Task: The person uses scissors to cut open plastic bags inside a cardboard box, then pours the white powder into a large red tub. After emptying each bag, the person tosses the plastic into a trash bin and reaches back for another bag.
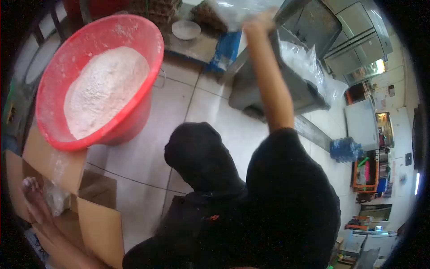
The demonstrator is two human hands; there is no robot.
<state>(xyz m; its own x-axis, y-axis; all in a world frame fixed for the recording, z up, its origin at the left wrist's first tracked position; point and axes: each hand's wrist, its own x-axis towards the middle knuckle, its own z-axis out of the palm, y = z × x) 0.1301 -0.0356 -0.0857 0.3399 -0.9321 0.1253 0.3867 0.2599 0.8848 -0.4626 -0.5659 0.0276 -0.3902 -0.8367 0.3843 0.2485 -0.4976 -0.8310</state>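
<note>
My right hand (262, 22), blurred by motion, is raised at the end of my outstretched arm, closed on clear plastic (237, 12) above the grey bin (255, 83). At the lower left, my left hand (33, 188) is over an open cardboard box (101, 224), its fingers slightly curled and apart, with nothing visible in them. Some clear plastic (57, 199) lies in the box beside that hand. A large red tub (154, 45) holds a heap of pale powder (105, 87) next to the box.
A clear bag (300, 60) lines the grey bin, whose lid stands open. Behind the tub, a white bowl (186, 30) rests on a low platform. A blue water bottle (345, 149) and shelves (365, 175) stand to the right. Tiled floor (179, 103) runs between tub and bin.
</note>
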